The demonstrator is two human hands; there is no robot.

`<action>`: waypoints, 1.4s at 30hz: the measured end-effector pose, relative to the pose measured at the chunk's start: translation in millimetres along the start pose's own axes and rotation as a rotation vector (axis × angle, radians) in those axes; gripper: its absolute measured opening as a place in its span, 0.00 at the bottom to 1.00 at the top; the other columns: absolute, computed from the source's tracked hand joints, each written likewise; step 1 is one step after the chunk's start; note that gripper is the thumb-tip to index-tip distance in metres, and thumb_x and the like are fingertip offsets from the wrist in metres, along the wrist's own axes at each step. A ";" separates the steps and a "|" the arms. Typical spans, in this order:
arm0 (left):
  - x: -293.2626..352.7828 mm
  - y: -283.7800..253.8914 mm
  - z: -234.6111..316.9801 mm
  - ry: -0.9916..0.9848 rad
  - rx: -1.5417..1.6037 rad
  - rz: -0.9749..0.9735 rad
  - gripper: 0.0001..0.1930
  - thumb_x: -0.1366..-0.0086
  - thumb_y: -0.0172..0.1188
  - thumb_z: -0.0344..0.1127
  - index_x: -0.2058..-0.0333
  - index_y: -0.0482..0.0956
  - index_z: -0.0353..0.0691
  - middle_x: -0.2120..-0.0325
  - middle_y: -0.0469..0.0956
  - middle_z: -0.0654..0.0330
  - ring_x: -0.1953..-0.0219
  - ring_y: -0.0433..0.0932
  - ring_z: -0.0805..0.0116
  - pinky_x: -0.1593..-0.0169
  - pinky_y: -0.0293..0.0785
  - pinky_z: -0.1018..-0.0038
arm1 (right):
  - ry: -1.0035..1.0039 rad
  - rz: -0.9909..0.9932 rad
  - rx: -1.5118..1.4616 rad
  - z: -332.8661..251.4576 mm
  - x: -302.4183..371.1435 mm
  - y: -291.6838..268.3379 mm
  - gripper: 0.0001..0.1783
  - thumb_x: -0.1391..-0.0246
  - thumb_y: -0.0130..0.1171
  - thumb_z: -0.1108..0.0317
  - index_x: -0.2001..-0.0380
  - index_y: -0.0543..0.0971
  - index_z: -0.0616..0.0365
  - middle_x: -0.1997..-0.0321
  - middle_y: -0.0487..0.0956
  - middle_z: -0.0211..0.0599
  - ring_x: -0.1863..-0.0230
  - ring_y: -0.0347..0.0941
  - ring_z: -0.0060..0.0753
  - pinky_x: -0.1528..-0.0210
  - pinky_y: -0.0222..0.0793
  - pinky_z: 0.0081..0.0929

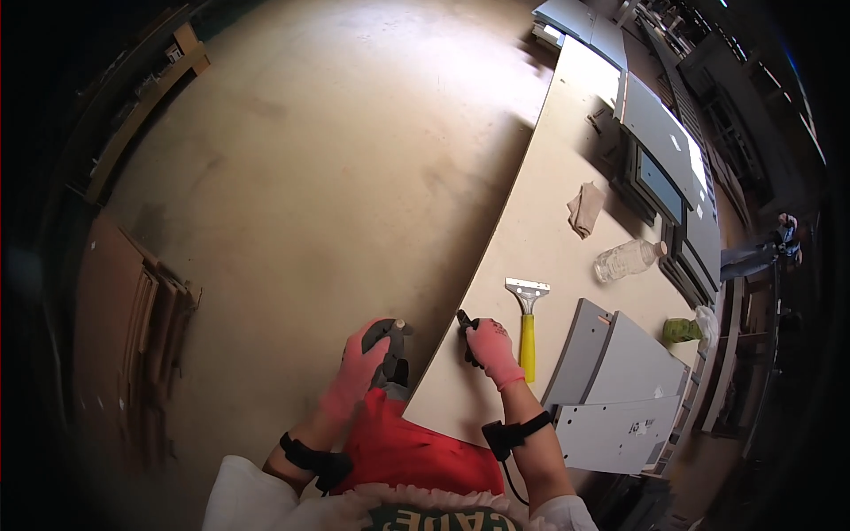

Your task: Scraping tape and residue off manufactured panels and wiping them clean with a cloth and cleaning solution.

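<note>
My left hand [365, 356], in a pink glove with a dark grey palm, is closed just off the table's near left edge. A small pale round end shows at its fingertips; I cannot make out what it belongs to. My right hand [492, 347], gloved alike, rests by the edge of the beige tabletop [522, 239], its fingers curled round a small dark object [463, 319] whose kind I cannot tell. Right of that hand lies a scraper [528, 332] with a yellow handle and a wide metal head, its head pointing away from me.
Farther up the table lie a folded brown cloth [585, 210] and a clear plastic bottle [627, 261] on its side. Grey panels [620, 434] are stacked at right, with more panels [660, 133] beyond. Brown boards [146, 327] stand at left. Another person [761, 252] is far right.
</note>
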State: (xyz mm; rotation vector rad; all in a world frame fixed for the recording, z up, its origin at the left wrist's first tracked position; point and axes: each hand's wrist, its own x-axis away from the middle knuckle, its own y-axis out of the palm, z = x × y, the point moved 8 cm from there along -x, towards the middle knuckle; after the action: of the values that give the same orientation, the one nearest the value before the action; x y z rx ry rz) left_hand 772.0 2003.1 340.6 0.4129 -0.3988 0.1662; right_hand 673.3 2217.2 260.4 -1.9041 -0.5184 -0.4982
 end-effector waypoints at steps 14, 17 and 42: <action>-32.9 6.0 -73.3 -0.213 -0.218 0.083 0.13 0.37 0.50 0.34 0.57 0.75 0.36 0.79 0.69 0.67 0.82 0.64 0.81 0.81 0.61 0.82 | -0.031 0.019 -0.272 3.7 58.9 79.1 0.19 0.47 0.46 0.58 0.77 0.77 0.64 0.80 0.78 0.44 0.78 0.76 0.43 0.66 0.71 0.36; -32.7 -0.2 -80.6 -0.226 -0.251 0.102 0.13 0.38 0.51 0.36 0.57 0.75 0.36 0.81 0.68 0.67 0.84 0.64 0.80 0.83 0.60 0.80 | -0.029 0.045 -0.215 4.3 89.4 79.2 0.18 0.46 0.46 0.57 0.73 0.76 0.62 0.81 0.78 0.42 0.80 0.75 0.42 0.70 0.72 0.35; 31.2 347.0 -211.8 -0.313 -1.285 -1.064 0.16 0.49 0.62 0.45 0.71 0.73 0.37 0.83 0.66 0.67 0.83 0.61 0.78 0.80 0.57 0.78 | 0.714 1.571 -1.180 307.6 323.9 119.3 0.13 0.46 0.46 0.75 0.59 0.74 0.66 0.65 0.76 0.36 0.68 0.68 0.24 0.66 0.65 0.22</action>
State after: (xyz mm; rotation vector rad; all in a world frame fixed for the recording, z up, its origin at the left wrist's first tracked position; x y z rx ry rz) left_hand 790.8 2408.2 299.1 -0.6636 -0.4637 -1.1660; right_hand 1037.9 2500.8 241.4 -2.2062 1.9979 -0.3120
